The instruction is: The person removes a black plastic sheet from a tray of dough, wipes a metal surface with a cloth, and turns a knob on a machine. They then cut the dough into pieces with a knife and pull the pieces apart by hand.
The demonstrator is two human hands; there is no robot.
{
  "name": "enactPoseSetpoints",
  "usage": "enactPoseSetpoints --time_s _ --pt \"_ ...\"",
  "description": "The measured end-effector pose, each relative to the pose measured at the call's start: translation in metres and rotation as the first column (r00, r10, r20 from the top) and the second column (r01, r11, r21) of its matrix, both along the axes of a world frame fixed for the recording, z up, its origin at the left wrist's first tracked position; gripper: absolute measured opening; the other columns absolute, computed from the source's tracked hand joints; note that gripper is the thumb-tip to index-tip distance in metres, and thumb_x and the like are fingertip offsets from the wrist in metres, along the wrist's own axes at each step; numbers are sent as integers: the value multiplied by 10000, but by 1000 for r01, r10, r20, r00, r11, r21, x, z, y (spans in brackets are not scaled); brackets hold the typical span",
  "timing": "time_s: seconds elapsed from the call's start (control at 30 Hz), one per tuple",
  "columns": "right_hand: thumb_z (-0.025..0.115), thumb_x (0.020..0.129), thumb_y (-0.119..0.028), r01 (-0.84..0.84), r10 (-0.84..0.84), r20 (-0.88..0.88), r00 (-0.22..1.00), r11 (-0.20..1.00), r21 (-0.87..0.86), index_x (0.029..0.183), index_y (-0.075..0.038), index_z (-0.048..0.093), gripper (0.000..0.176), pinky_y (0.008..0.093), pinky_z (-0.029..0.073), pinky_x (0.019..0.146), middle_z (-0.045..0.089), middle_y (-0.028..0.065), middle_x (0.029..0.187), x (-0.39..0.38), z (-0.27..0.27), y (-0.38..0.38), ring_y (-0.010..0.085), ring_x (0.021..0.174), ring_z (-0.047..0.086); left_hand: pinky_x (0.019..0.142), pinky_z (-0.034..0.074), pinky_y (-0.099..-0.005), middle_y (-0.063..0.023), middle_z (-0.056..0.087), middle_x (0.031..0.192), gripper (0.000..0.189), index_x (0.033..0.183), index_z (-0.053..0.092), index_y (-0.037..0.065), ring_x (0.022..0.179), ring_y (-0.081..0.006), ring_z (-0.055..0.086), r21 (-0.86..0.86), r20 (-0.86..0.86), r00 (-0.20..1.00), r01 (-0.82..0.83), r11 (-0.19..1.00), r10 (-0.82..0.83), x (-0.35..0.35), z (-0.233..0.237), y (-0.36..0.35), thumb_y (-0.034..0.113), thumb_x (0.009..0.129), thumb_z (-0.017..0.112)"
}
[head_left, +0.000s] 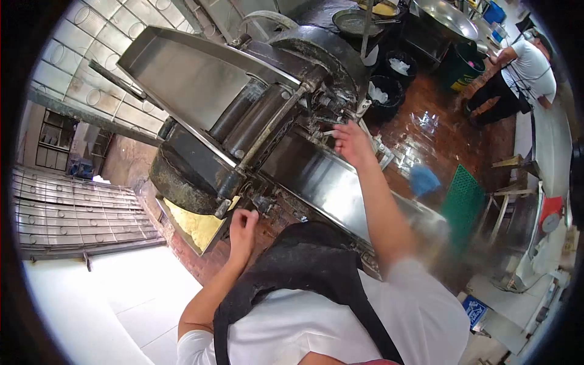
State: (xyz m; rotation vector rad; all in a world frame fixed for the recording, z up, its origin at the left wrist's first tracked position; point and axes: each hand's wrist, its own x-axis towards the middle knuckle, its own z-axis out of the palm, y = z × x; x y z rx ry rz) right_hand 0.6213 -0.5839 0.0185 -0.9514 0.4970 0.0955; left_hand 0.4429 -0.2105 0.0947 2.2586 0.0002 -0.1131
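A large roller machine (pixel 246 115) with dark metal rollers and a sloping steel tray (pixel 182 76) stands in front of me. My left hand (pixel 242 234) is at its near left end, fingers curled together beside a metal adjuster (pixel 263 204). Whatever those fingertips grip, if anything, is too small to make out. On the other side, my right hand (pixel 353 144) hovers by the end mechanism (pixel 334 112), its fingers loosely bent and apart. Between my arms a smooth steel chute (pixel 316 179) slopes from the rollers.
A tray of yellow dough-like material (pixel 193 224) sits below the machine's left end. Black bins (pixel 386 97) and a large metal bowl (pixel 447 18) are at the back. Another person (pixel 523 73) stands at the right. A green mat (pixel 462 201) lies on the wet red floor (pixel 426 131).
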Motion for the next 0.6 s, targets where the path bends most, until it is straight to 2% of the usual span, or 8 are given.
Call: enactPoseSetpoints --time_s 0.07,0.1,0.17,0.27,0.4,0.43,0.57,0.6 --pt "442 953 -679 -173 169 53 984 855 488 1157 20 570 739 341 484 596 649 128 855 12 13 11 216 645 585 657 518 -368 -65 588 918 368 1055 533 58 770 -197 620 -331 -427 853 -457 826 300 10 -30 7 394 957 647" --pt "423 922 -728 -195 178 85 980 816 544 1153 34 556 808 342 484 615 647 144 877 23 12 12 236 685 591 665 522 -363 -82 601 885 556 1207 492 56 756 -205 622 -412 -633 753 -523 746 178 21 -12 -4 517 933 638" --pt "380 884 -797 -127 136 41 990 717 685 1131 61 528 905 339 477 630 626 173 910 46 15 17 268 739 586 619 510 -344 -90 595 895 647 1154 564 1 721 -234 620 -594 -732 681 -662 458 35 41 2 -41 579 884 671" --pt "340 856 -848 39 9 -60 998 659 751 1056 56 503 940 334 465 615 568 180 912 67 20 25 269 756 534 515 458 -331 -107 601 796 479 1061 596 12 548 -235 566 -433 -787 593 -725 536 167 56 -3 -52 461 915 671" --pt "352 887 -801 223 -26 -255 967 577 785 1086 27 472 860 336 449 590 522 153 866 83 20 30 248 721 493 440 372 -332 -109 585 724 248 947 596 29 448 -195 484 -694 -666 746 -623 361 7 49 -48 -36 262 890 660" --pt "373 900 -756 232 -59 -243 968 581 781 1103 14 453 800 337 441 579 515 148 876 86 17 28 242 713 487 436 354 -327 -107 586 731 195 929 588 37 459 -180 485 -827 -544 829 -505 248 -129 51 -55 -32 214 875 651" --pt "521 939 -359 232 -39 -262 964 597 767 1080 -27 456 367 344 417 551 499 122 828 98 -1 14 216 660 458 450 369 -326 -103 589 743 249 974 584 60 472 -174 495 -876 -476 844 -430 221 -248 48 -56 -29 284 897 663" --pt "553 928 -248 255 -20 -322 947 658 709 1043 -37 476 252 349 417 545 501 109 787 103 -13 12 211 643 454 469 378 -323 -111 581 759 267 1002 572 62 494 -177 479 -737 -630 770 -553 388 -98 47 -34 -36 301 913 651"
